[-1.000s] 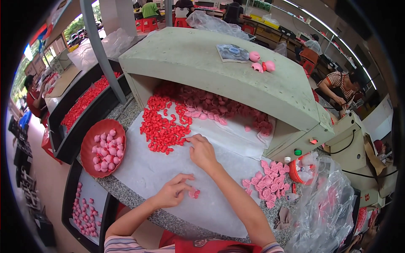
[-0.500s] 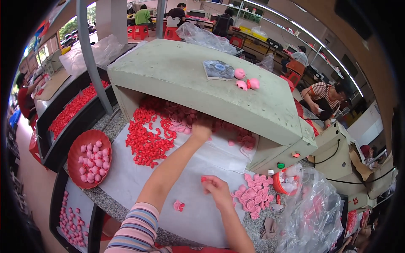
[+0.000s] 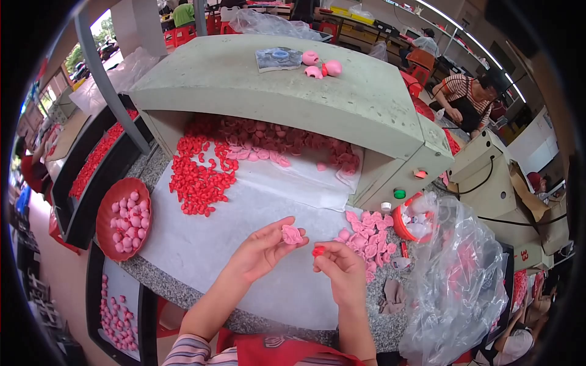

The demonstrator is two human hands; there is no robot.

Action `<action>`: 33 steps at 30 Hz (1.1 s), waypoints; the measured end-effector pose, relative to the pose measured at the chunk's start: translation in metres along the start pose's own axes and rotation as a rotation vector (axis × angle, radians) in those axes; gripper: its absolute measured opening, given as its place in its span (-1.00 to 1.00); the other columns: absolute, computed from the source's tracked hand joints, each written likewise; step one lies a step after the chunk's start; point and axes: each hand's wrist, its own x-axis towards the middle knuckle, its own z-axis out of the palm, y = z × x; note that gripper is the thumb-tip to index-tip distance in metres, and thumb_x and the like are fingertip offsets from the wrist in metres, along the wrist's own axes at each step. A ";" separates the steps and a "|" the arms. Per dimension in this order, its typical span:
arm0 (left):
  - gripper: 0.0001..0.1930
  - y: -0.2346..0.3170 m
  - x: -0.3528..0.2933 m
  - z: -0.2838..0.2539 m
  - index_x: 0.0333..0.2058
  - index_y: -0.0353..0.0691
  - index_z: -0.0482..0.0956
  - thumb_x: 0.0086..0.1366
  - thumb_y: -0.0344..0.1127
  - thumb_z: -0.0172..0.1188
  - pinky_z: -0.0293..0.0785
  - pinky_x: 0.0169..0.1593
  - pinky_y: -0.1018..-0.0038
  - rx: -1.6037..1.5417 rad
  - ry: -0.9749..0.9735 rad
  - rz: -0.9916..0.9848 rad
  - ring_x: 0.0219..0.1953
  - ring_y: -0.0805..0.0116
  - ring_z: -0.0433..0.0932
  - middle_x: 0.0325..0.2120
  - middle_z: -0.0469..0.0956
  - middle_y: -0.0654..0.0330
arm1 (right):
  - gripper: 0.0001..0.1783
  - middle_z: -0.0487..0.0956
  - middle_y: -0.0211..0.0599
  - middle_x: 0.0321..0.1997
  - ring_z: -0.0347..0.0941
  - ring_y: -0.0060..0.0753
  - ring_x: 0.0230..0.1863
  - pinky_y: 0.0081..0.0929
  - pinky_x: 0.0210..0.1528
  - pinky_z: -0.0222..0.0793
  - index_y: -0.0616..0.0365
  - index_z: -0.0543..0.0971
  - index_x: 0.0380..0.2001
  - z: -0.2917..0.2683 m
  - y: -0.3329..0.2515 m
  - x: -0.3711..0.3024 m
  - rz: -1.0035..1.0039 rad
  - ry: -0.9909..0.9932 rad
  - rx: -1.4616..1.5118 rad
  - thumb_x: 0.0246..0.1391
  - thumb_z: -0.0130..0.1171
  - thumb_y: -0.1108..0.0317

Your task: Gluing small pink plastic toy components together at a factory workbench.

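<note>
In front of the grey-green metal hood, my left hand (image 3: 259, 251) pinches a pink cup-shaped plastic piece (image 3: 292, 234) between thumb and fingers. Close on its right, my right hand (image 3: 342, 268) grips a small red plastic piece (image 3: 318, 251) at its fingertips. The two pieces are apart, held above white paper (image 3: 268, 299) on the speckled tabletop. Many red pieces (image 3: 198, 183) are heaped at the hood's left opening, with more pink pieces (image 3: 256, 152) under the hood. Another pile of pink pieces (image 3: 369, 238) lies beyond my right hand.
A red bowl (image 3: 110, 244) of pink round parts stands at left, above a black tray (image 3: 113, 320) with more. The metal hood (image 3: 268, 91) spans the back. On the right are an orange tub (image 3: 400, 226) and a large clear plastic bag (image 3: 455, 268). A co-worker (image 3: 467, 100) sits at far right.
My left hand has come back from under the hood with a pink piece. My right hand, still with the red piece, has moved beside it. The view has shifted.
</note>
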 end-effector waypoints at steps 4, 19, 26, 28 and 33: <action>-0.59 -0.012 -0.029 0.017 0.04 -0.35 0.26 0.19 -0.48 0.02 0.41 0.02 0.49 0.007 0.017 0.063 0.02 0.10 0.37 -0.04 0.35 -0.10 | -0.71 0.47 -0.37 -0.34 0.37 -0.64 -0.38 -0.71 -0.33 0.30 0.32 0.46 -0.23 0.006 -0.002 -0.011 -0.142 -0.044 -0.191 -0.11 0.13 0.64; -0.72 -0.030 -0.040 0.018 -0.27 -0.27 0.52 -0.03 -0.63 0.20 0.38 -0.14 0.50 0.363 -0.026 0.394 -0.22 0.37 0.42 -0.32 0.41 0.18 | -0.73 0.48 -0.38 -0.46 0.33 -0.67 -0.56 -0.71 -0.51 0.26 0.20 0.53 -0.32 0.024 -0.025 -0.027 -0.256 -0.128 -0.677 -0.20 0.26 0.52; -0.74 -0.036 -0.041 0.011 -0.30 -0.24 0.51 -0.02 -0.60 0.21 0.37 -0.19 0.53 0.272 0.004 0.237 -0.27 0.42 0.43 -0.36 0.43 0.19 | -0.71 0.48 -0.39 -0.50 0.37 -0.67 -0.57 -0.69 -0.49 0.33 0.20 0.51 -0.38 0.026 -0.027 -0.026 -0.164 -0.158 -0.807 -0.27 0.33 0.45; -0.74 -0.029 -0.045 0.018 -0.29 -0.25 0.52 -0.01 -0.61 0.20 0.37 -0.19 0.52 0.253 0.009 0.158 -0.27 0.42 0.43 -0.34 0.43 0.18 | -0.70 0.48 -0.40 -0.50 0.37 -0.66 -0.59 -0.68 -0.50 0.33 0.20 0.50 -0.39 0.024 -0.024 -0.027 -0.131 -0.153 -0.775 -0.27 0.34 0.44; -0.75 -0.022 -0.048 0.011 -0.27 -0.30 0.52 0.01 -0.61 0.17 0.39 -0.20 0.53 0.267 -0.064 0.097 -0.28 0.41 0.44 -0.31 0.45 0.16 | -0.72 0.48 -0.43 -0.51 0.36 -0.69 -0.56 -0.71 -0.49 0.30 0.22 0.52 -0.43 0.020 -0.015 -0.022 -0.102 -0.166 -0.660 -0.32 0.35 0.48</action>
